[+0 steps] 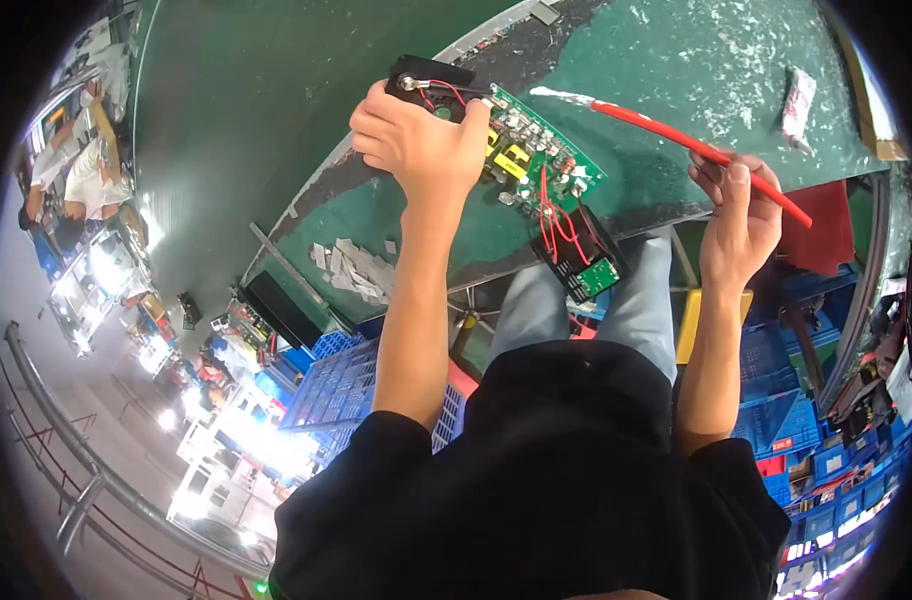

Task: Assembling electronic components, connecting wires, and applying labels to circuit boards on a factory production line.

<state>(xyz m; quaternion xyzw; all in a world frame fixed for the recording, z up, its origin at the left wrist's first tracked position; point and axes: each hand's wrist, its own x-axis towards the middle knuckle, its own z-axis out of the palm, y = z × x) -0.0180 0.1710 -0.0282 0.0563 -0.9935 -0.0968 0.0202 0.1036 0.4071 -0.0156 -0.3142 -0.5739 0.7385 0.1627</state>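
My left hand (421, 140) clamps the green circuit board (541, 165) tilted over the table (676, 70), my right hand (741, 215) pinches the red brush (696, 148), whose bristles haven't yet touched the board.

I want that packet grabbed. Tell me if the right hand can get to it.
Probably not right away: the right hand is gripping a red stick, though nothing lies between it and the packet on the table.

Green worktable (676, 60), grey paper scraps (351, 268), blue plastic crates (341, 385), red cloth (826, 230), small packet (798, 102)
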